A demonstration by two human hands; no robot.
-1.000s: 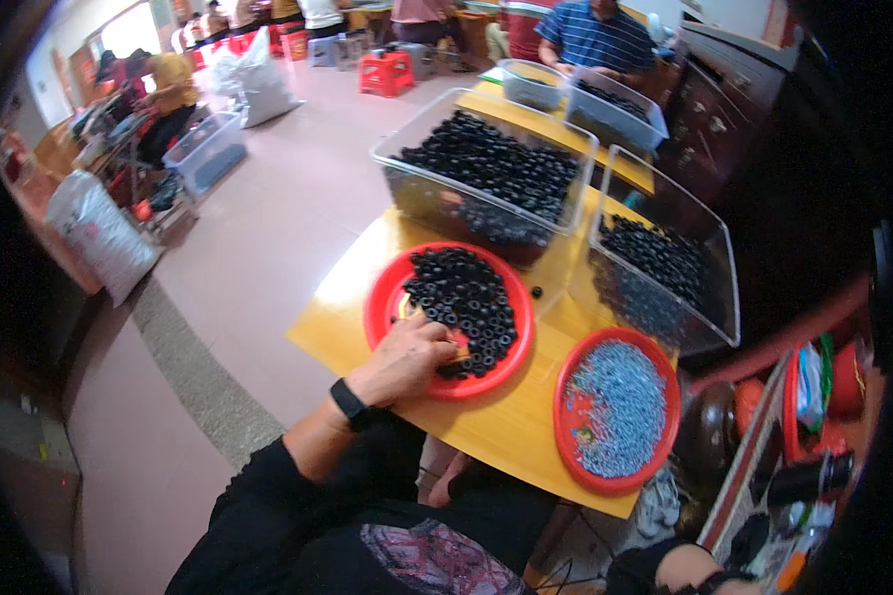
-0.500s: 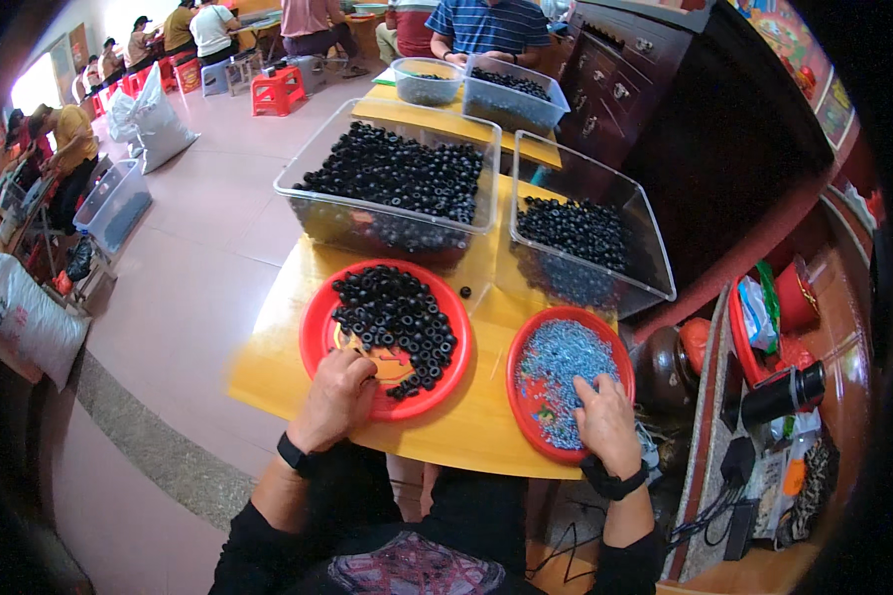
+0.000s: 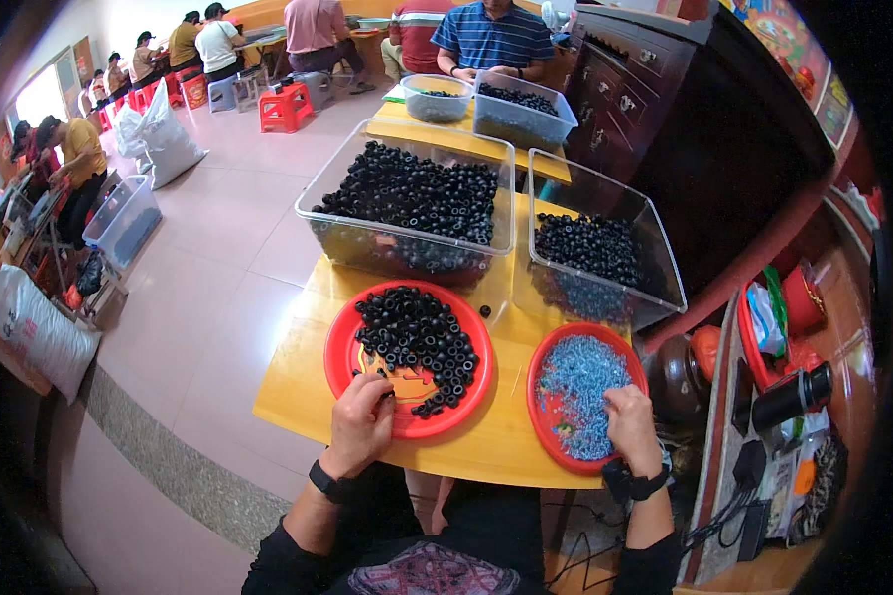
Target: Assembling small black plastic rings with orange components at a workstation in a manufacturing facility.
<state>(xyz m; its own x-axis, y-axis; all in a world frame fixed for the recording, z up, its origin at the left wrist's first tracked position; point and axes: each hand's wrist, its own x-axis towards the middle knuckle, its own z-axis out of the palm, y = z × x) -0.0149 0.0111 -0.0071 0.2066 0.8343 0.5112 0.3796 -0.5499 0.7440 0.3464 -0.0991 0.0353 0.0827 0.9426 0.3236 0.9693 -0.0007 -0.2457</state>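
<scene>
My left hand (image 3: 360,421) is closed in a pinch at the near left rim of a red round plate (image 3: 341,322). A small black ring-shaped piece shows at its fingertips. Black ring-shaped pieces (image 3: 417,332) cover much of that plate, with its yellow patterned bottom bare near my fingers. My right hand (image 3: 633,424) is over the right side of a second red plate (image 3: 543,436), its fingertips pressed together. Many tiny bluish, glassy-looking pieces (image 3: 580,372) are heaped there. Whatever the right fingertips hold is too small to make out.
Beyond the plates, a large clear bin (image 3: 407,243) and another clear bin (image 3: 655,312) hold more black pieces. One loose black piece (image 3: 484,310) lies on the yellow table (image 3: 298,392). A person in a striped shirt (image 3: 496,40) sits across. Dark drawers (image 3: 615,99) stand at right.
The whole view has shifted, moving the scene right and slightly down. My right hand has drawn back toward its plate's right rim, fingers now pinched. The left hand stays near its plate's near edge.
</scene>
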